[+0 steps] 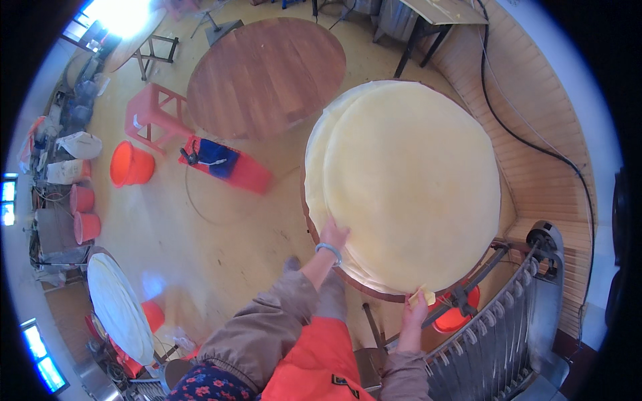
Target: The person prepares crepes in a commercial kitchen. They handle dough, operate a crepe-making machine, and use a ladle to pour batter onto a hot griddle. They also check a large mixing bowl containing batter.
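A tall stack of thin, round, pale yellow sheets (414, 180) rests on a round brown board in front of me. The sheets look like large flat dough wrappers, and the top ones sit slightly to the right of those beneath. My left hand (333, 237), with a light bangle at the wrist, grips the left edge of the upper sheet; its fingertips are partly hidden. At the near edge, my right hand (416, 311) pinches a small pale yellow scrap (429, 295); whether it is joined to a sheet I cannot tell.
Close on the right stands a machine with a row of ribbed rollers (495, 334). A red bucket (461, 311) is below the board. Ahead left are a round wooden tabletop (267, 73), a pink stool (154, 113) and an orange bucket (132, 165). Another sheet stack (117, 307) lies left.
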Action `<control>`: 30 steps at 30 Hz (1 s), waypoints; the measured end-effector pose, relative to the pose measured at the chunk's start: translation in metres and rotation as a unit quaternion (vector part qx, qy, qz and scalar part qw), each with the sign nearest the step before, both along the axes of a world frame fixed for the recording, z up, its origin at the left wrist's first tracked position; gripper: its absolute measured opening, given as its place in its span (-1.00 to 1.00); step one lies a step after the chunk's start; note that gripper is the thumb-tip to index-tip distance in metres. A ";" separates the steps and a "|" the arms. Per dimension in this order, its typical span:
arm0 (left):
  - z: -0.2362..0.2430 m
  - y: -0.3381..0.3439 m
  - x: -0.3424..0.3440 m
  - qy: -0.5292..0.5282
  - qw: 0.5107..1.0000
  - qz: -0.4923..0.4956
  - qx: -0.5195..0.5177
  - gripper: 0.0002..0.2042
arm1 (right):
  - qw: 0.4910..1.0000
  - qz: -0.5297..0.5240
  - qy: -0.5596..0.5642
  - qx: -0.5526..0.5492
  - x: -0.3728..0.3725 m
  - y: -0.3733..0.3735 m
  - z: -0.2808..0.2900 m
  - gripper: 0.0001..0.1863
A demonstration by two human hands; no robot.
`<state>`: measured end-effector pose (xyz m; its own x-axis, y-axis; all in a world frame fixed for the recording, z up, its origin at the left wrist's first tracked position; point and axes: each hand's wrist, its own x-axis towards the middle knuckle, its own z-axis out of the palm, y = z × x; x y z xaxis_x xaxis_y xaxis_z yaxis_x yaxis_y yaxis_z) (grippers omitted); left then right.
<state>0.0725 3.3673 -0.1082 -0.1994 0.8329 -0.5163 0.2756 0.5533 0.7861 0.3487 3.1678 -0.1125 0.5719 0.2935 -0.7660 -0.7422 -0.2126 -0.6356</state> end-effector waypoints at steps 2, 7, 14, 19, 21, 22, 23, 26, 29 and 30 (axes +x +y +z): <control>-0.005 0.003 -0.003 0.010 1.000 -0.010 -0.026 -0.61 | 1.000 -0.020 0.009 0.002 -0.005 0.000 0.000 -0.64; -0.010 0.002 -0.001 0.114 0.993 0.009 -0.016 -0.64 | 1.000 -0.015 0.018 0.020 -0.016 0.004 0.008 -0.64; -0.019 0.001 0.010 0.043 0.980 0.196 -0.003 -0.51 | 1.000 0.007 0.022 0.014 -0.019 0.004 0.012 -0.68; -0.009 0.019 0.011 0.085 0.964 0.217 -0.132 -0.59 | 0.998 0.013 0.054 0.022 -0.022 0.002 0.006 -0.68; -0.005 0.025 0.009 0.032 0.955 0.245 -0.164 -0.62 | 0.998 0.009 0.050 0.020 -0.023 0.002 0.005 -0.69; -0.004 0.027 0.009 0.005 0.949 0.258 -0.183 -0.64 | 0.999 0.006 0.044 0.017 -0.024 0.002 0.005 -0.69; -0.004 0.027 0.008 0.017 0.949 0.260 -0.179 -0.64 | 0.999 -0.010 0.036 0.000 -0.024 0.003 0.006 -0.69; -0.015 0.025 0.006 0.040 0.953 0.249 -0.166 -0.64 | 0.999 -0.001 0.035 0.014 -0.026 0.003 0.009 -0.70; -0.034 0.016 0.005 0.040 0.965 0.217 -0.141 -0.65 | 0.999 0.007 0.035 0.013 -0.026 0.004 0.012 -0.71; -0.040 0.013 0.005 0.029 0.967 0.215 -0.135 -0.65 | 0.998 0.019 0.044 0.029 -0.027 0.004 0.013 -0.71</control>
<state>0.0774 3.3799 -0.1480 -0.5318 0.5028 -0.6815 0.0134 0.8096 0.5869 0.3220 3.1716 -0.0995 0.4915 0.3580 -0.7939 -0.7876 -0.2063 -0.5806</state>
